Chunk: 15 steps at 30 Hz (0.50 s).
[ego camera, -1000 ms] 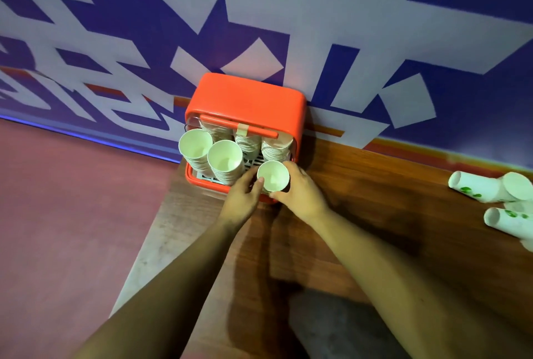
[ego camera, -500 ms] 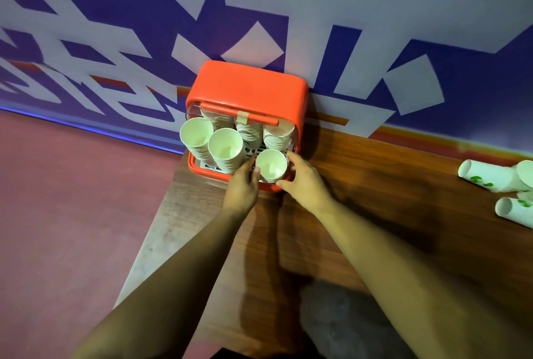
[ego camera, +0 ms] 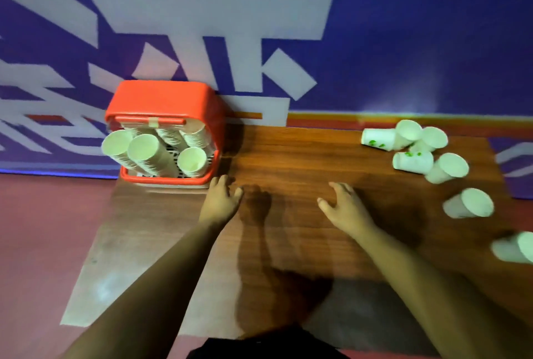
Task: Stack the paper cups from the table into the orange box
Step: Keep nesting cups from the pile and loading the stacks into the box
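The orange box (ego camera: pixel 161 99) stands at the table's far left corner against the wall, holding several stacks of white paper cups (ego camera: pixel 144 151). A short stack (ego camera: pixel 191 160) sits at its front right. My left hand (ego camera: pixel 220 200) hovers just right of the box's front corner, fingers apart and holding nothing. My right hand (ego camera: pixel 343 206) is over the middle of the table, open and empty. Several loose paper cups (ego camera: pixel 415 161) lie on their sides at the right, some with green print; one (ego camera: pixel 468 203) lies nearer, another (ego camera: pixel 516 246) at the frame edge.
The wooden table (ego camera: pixel 288 162) abuts a purple and white patterned wall (ego camera: pixel 375 41). Its left edge drops to a reddish floor (ego camera: pixel 43 243) beside the box. A dark shape (ego camera: pixel 259 344) sits at the near table edge.
Both hands have let go of the short cup stack in the box and pulled back; the right hand has moved rightward. The view has swung right, showing more loose cups.
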Motion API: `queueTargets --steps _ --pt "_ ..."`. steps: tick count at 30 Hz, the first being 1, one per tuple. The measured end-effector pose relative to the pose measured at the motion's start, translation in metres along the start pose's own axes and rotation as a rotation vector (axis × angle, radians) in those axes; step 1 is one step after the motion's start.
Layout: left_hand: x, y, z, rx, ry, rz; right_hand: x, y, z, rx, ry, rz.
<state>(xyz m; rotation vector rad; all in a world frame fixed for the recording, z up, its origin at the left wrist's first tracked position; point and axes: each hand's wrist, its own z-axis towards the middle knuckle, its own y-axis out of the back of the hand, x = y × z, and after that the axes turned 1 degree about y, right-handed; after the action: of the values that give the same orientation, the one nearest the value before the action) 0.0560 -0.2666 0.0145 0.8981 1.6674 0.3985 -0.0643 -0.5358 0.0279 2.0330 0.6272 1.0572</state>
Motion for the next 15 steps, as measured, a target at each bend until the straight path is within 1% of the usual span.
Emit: queueTargets --steps 5,12,15 --pt "-0.091 -0.068 -0.017 0.103 -0.144 0.044 -0.081 0.054 -0.037 -0.111 -0.121 0.003" --pt "-0.213 -0.170 -0.042 0.277 -0.361 0.087 -0.183 0.134 -0.074 -0.338 -0.169 0.059" --pt "-0.259 -0.215 -0.055 0.361 -0.435 0.131 -0.232 0.158 -0.085 -0.401 -0.251 0.066"
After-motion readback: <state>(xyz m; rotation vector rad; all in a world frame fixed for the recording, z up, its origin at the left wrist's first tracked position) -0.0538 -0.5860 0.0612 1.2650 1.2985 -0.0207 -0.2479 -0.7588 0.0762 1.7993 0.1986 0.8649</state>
